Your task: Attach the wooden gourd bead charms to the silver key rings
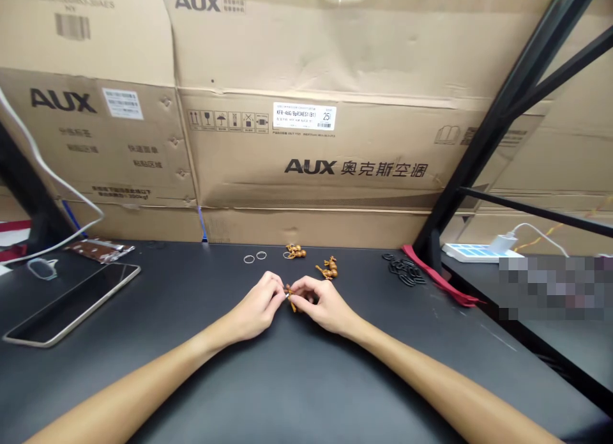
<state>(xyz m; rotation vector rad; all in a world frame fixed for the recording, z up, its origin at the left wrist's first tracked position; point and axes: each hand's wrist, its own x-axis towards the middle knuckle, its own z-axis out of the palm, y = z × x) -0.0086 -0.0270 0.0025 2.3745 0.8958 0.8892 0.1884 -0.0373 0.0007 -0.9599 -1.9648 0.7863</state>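
Note:
Near the middle of the black table, my left hand and my right hand meet fingertip to fingertip. My left thumb and forefinger pinch a small silvery piece, its shape mostly hidden by the fingers. In my right fingers is a small brown gourd charm with a yellow-brown cord, partly covered by the hand. Just beyond my hands lie another gourd charm and a gourd charm by a ring. Two loose metal rings rest side by side farther left.
A phone and a brown packet lie at the left. Black oval links are heaped at the right beside a red strap. Cardboard walls the back edge; a black metal frame and power strip stand right.

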